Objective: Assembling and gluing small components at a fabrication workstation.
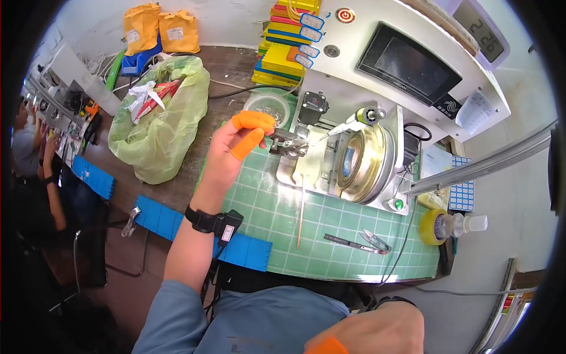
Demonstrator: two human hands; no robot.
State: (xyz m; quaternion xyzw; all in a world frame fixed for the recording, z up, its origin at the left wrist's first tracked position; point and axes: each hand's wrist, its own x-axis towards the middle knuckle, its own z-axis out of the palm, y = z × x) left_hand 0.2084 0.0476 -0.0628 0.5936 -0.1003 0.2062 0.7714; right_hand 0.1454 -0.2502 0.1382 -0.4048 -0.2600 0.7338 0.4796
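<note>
My left hand (230, 144), with orange finger cots on its fingers, reaches in beside a small metal clamp fixture (289, 144) on the bench machine. Its thumb and finger are drawn together in a pinch; anything between them is too small to make out. Behind the fingertips stands a round bowl (271, 109) holding small shiny metal bits. To the right of the fixture is a gold and silver wheel (359, 162) on the machine. My right hand (327, 345) is low at the bottom edge close to my body; an orange cot shows, but most of its fingers are hidden.
A green gridded mat (330, 259) covers the bench, with a thin stick (301, 212), tweezers (354, 243) and thread snips (375, 241) on it. A lined bag (159, 135) stands left, tape (433, 227) and a bottle (471, 223) right. Another person (35, 147) sits far left.
</note>
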